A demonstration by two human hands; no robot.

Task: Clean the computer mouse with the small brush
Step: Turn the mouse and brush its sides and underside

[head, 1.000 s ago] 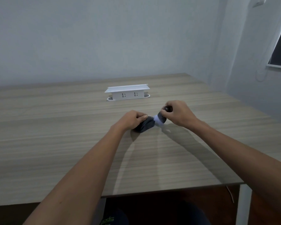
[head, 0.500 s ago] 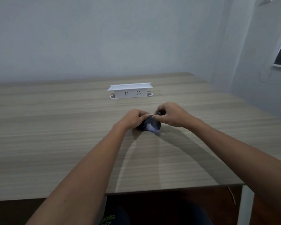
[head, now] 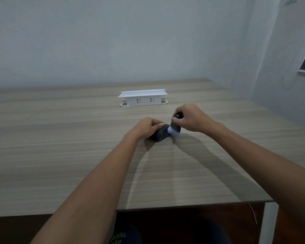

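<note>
Just right of the frame's centre, a dark grey plastic computer mouse [head: 159, 135] rests on the pale wood-grain table [head: 60, 155], with the left hand [head: 146, 127] closed over its left side. The right hand [head: 190, 118] grips the black handle of a small brush [head: 175, 127], whose white bristles touch the mouse's right end. A white pop-up socket box [head: 142, 98] stands on the table above them.
</note>
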